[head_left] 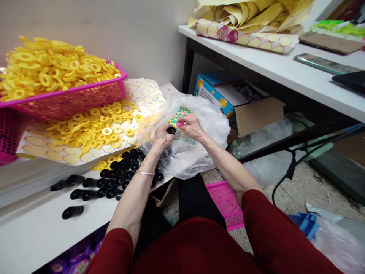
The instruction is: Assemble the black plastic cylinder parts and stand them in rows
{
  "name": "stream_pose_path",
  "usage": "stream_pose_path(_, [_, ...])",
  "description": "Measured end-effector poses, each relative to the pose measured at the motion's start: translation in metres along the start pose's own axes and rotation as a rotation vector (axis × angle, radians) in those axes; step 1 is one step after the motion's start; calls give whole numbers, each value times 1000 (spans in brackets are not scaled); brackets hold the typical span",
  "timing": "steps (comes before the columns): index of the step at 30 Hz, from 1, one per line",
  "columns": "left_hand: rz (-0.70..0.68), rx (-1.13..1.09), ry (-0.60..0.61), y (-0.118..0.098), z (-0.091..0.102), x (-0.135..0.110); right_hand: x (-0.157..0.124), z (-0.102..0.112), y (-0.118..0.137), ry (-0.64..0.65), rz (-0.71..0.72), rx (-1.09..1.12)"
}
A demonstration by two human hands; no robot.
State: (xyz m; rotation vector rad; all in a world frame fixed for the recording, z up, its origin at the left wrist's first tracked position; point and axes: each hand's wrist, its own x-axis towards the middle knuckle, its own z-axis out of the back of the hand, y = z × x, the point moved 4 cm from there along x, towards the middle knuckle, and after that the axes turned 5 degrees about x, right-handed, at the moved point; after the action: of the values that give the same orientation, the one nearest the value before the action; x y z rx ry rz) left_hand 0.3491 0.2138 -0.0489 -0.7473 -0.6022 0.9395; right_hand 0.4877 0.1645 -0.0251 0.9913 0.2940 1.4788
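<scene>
My left hand (164, 137) is closed around a small black cylinder (171, 130), its round end facing up. Close beside it, my right hand (192, 126) pinches a small pink scoop-like piece (180, 124), whose exact kind I cannot make out. Both hands are over a clear plastic bag (211, 118) that lies open, with small multicoloured candies (182, 112) inside. To the left of my left forearm, many black cylinders (111, 182) with hollow centres stand and lie on the white surface.
A pink basket (82, 99) heaped with yellow rings (54, 68) stands at the left. More loose yellow rings (94, 125) lie on a printed sheet (145, 91). A white table (265, 62) with paper rolls is at the right, an open blue box (212, 93) beneath it.
</scene>
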Motion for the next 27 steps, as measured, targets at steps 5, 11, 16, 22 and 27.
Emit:
stream_pose_path(5, [-63, -58, -31, -19, 33, -19, -10, 2, -32, -194, -235, 268])
stream_pose_path(11, [-132, 113, -346, -14, 102, -131, -18, -7, -47, -71, -186, -186])
stream_pose_path(16, [68, 238, -711, 44, 139, -246, -19, -15, -46, 7, -228, -344])
stream_pose_path(22, [544, 197, -786, 126, 146, -305, -15, -16, -41, 70, -280, -381])
stream_pose_path(27, [614, 120, -749, 147, 140, -303, -18, -13, -18, -43, -194, -449])
